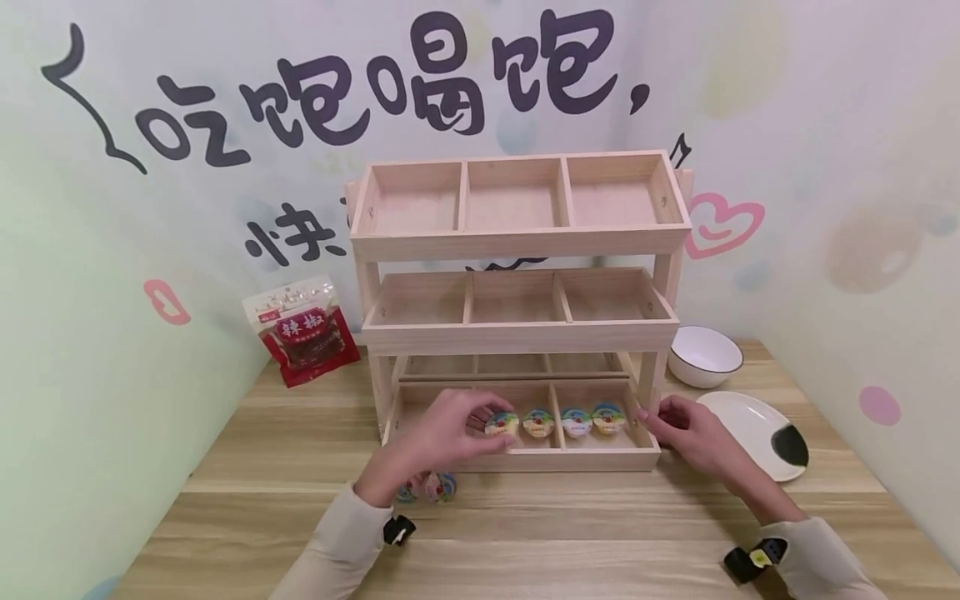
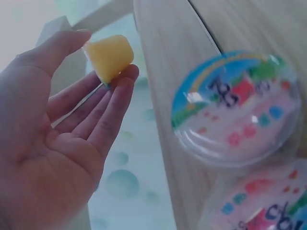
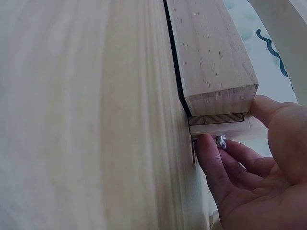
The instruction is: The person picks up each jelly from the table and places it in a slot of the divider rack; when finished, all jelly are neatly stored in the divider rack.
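Note:
My left hand pinches a small jelly cup over the middle compartment of the rack's bottom tray. In the left wrist view, the cup's body is yellow and held between thumb and fingertips. One jelly cup sits to its right in that compartment; two more, a white-lidded cup and a yellowish one, lie in the right compartment. Pink jelly cups lie on the table below my left wrist. My right hand grips the tray's right end wall, thumb and fingers on either side.
The wooden rack's top tray and middle tray each have three compartments. A red bag of dried chilli leans at the left wall. A white bowl and an oval plate stand to the right.

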A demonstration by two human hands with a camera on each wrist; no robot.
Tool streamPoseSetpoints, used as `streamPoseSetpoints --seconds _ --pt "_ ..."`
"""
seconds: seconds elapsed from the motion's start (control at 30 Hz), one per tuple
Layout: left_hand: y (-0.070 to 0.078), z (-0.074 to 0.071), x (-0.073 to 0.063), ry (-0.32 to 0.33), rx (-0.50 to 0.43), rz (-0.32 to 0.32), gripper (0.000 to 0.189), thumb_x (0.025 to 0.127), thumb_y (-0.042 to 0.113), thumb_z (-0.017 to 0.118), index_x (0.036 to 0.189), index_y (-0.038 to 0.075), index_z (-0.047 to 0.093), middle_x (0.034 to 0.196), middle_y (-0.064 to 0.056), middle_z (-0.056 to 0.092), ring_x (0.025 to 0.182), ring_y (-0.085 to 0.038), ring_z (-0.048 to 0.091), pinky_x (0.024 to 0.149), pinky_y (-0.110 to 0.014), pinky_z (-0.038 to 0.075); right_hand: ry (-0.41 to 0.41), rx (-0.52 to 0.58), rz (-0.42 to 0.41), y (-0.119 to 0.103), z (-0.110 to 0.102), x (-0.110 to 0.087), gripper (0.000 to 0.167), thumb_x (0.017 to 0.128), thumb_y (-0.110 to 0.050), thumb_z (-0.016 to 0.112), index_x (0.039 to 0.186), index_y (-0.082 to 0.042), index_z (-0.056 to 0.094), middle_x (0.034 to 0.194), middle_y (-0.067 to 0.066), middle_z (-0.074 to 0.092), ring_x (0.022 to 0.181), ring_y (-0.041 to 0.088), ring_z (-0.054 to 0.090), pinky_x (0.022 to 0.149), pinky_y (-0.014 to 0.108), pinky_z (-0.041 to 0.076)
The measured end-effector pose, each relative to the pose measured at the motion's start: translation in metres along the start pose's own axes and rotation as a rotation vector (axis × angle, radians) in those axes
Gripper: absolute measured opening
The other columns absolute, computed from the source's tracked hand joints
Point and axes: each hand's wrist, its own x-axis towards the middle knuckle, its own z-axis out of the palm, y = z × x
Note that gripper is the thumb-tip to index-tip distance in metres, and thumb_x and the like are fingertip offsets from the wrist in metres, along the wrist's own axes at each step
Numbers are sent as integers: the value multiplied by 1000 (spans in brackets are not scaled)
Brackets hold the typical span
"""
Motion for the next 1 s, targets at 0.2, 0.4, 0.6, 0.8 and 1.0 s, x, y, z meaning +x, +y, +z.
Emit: streamPoseSetpoints --seconds 0.2,0.4,0.6,0.8,1.0 --pt "-11 -3 13 -24 -30 -48 33 97 23 83 126 10 74 117 -2 79 103 -13 75 90 -30 63 3 15 -3 1 0 -2 42 107 -41 68 122 -1 68 110 9 77 94 16 64 75 23 52" --pt "-13 -4 28 -46 8 -44 32 95 19 83 124 6 74 113 -7 79 99 -18 74 88 -36 64 4 21 -3 0 0 -2 41 107 -40 69 121 -1 68 109 9 77 93 16 64 75 24 51" --pt "-15 1 35 -82 132 -61 33 95 23 84 125 11 76 119 -3 79 106 -17 73 95 -37 62 -2 14 1 0 -1 0 43 107 -44 68 120 -3 68 106 9 75 92 17 63 75 25 52" --pt "-15 5 40 -112 195 -34 32 94 20 84 123 7 77 117 -6 80 102 -18 73 92 -37 60 -6 17 5 1 -1 1 43 107 -44 67 120 -3 68 105 9 75 91 18 63 75 26 52" --pt "-13 7 40 -143 209 -45 28 96 21 83 119 8 78 114 -6 79 95 -18 70 85 -33 58 -6 19 6 1 -1 1 44 107 -44 67 120 -2 68 104 9 75 90 17 64 74 25 52"
